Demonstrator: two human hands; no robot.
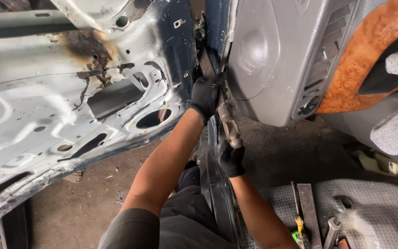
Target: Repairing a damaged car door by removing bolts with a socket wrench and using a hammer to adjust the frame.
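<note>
My left hand (206, 94), in a black glove, presses against the hinge gap between the bare white car door (47, 110) and the grey dashboard end panel (272, 60). My right hand (231, 159), also gloved in black, grips the lower end of a worn wooden tool handle (229, 123). The handle points up toward the hinge area just below my left hand. The tool's head is hidden between my left hand and the panel.
The stripped door has holes, a scorched rusty patch (88, 50) and coloured wires (162, 114) in one opening. A wood-grain trim strip (360, 60) curves across the dashboard. A wrench (332, 230) and a flat metal bar (308, 212) lie on the ribbed floor mat (374, 207). Dirt ground (88, 198) is below the door.
</note>
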